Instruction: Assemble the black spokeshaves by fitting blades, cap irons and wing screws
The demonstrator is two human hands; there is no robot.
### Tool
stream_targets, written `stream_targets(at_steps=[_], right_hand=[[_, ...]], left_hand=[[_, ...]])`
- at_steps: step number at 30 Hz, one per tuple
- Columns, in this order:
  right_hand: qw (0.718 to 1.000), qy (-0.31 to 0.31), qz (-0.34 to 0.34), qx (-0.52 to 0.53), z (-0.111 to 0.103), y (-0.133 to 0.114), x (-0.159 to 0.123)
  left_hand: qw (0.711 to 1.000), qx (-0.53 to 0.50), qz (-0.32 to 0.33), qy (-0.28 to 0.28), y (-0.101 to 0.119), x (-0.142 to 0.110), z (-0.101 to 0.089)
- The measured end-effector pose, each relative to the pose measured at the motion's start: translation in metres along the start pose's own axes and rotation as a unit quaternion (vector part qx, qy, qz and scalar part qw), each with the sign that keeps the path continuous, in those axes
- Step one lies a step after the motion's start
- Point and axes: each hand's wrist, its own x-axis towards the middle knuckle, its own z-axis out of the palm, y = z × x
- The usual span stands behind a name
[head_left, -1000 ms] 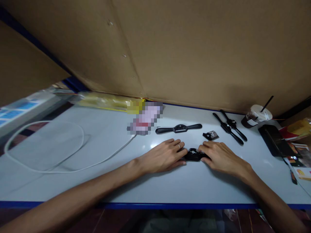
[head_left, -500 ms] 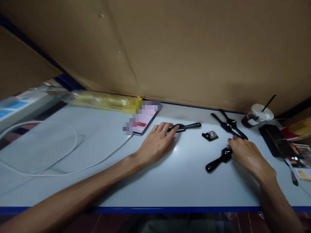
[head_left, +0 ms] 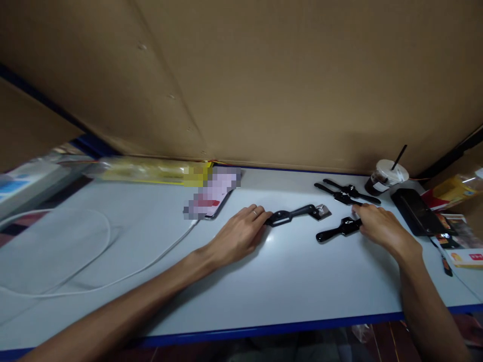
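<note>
Change: a second ago both hands were on one tool mid-table; now they're split over two.
Left hand (head_left: 241, 231): fingers closed round the left handle of the bare frame (head_left: 291, 215); no wide gap visible, thumb hidden.
Bare frame: on the table (head_left: 279, 286), moved right since half a second ago; far handle end now meets or overlaps the black clip (head_left: 315, 213). Contact can't be confirmed.
Blade plate (head_left: 323, 212): silver, angled, against the clip's right side.
Right hand (head_left: 382, 230): narrow pinch on the right end of the fitted tool (head_left: 345, 227); that handle's tip is covered.
Tool pair (head_left: 341, 197): just behind the fitted tool, lying at a shallower slant than before.
Meaning: fitted tool now sits by the pair, bare frame by its loose parts. Frame's centre opening shows no blade.
Phone (head_left: 222, 182): pixelated, red block on screen, unreadable; white cable plugged in.
Cup (head_left: 377, 185): white label, too small to read.
Card (head_left: 468, 257): red block and orange mark at right edge, text illegible.
Brands: none readable.
</note>
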Motion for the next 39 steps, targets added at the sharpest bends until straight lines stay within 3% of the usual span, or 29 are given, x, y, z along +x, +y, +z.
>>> stream_targets(at_steps=[4, 12, 15, 20, 25, 33, 39], right_hand=[[1.000, -0.001, -0.002, 0.017, 0.008, 0.008, 0.012], [0.997, -0.006, 0.069, 0.028, 0.022, 0.047, 0.026], [0.997, 0.005, 0.071, 0.033, 0.021, 0.048, 0.026], [0.997, 0.055, 0.034, 0.046, 0.007, 0.027, 0.022], [0.987, 0.136, -0.022, 0.077, -0.002, -0.011, 0.013], [0.979, 0.182, -0.014, 0.091, 0.026, -0.078, 0.018], [0.955, 0.186, -0.157, 0.170, 0.035, -0.086, 0.015]], left_hand=[[0.999, -0.019, 0.037, -0.014, 0.006, 0.000, -0.002], [0.997, -0.031, 0.063, -0.026, 0.008, -0.001, -0.004], [0.996, -0.035, 0.080, -0.027, 0.011, -0.001, -0.005], [0.991, -0.039, 0.124, -0.026, 0.023, -0.004, -0.007], [0.984, -0.043, 0.171, -0.024, 0.037, -0.009, -0.004], [0.980, -0.043, 0.196, -0.009, 0.044, -0.008, -0.007], [0.980, -0.042, 0.192, -0.014, 0.043, -0.008, -0.007]])
